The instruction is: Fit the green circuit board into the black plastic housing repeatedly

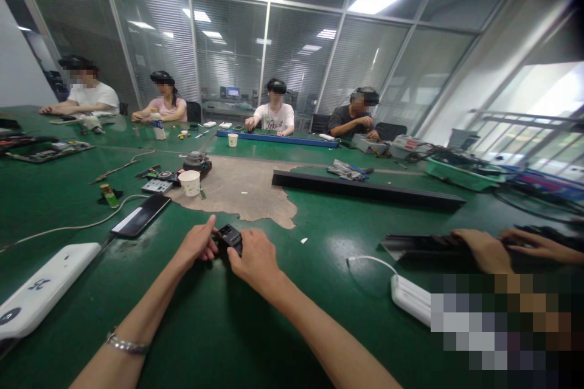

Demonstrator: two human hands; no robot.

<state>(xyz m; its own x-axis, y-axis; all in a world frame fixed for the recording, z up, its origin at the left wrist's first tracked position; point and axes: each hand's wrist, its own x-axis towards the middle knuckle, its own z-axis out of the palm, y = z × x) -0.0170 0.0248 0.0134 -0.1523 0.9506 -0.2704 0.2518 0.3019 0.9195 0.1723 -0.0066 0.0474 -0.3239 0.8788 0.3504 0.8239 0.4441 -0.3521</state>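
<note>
A small boxy black device (229, 233) with light marks on its upper face is between my hands, just above the green table or resting on it; I cannot tell which. My right hand (258, 258) grips its right side, with the thumb along the near edge. My left hand (201, 244) is at its left side, thumb raised and fingers curled against it. My fingers and the angle hide the device's underside. Left of my hands lies a black smartphone (141, 216) with a cable at its end.
A white power bank (50, 285) lies at left, a paper cup (190, 183) ahead. A long black rail (365, 189) crosses the table beyond my hands. At right, a co-worker's hands (488, 249) touch another black rail, near a white charger (410, 298). Several people sit opposite.
</note>
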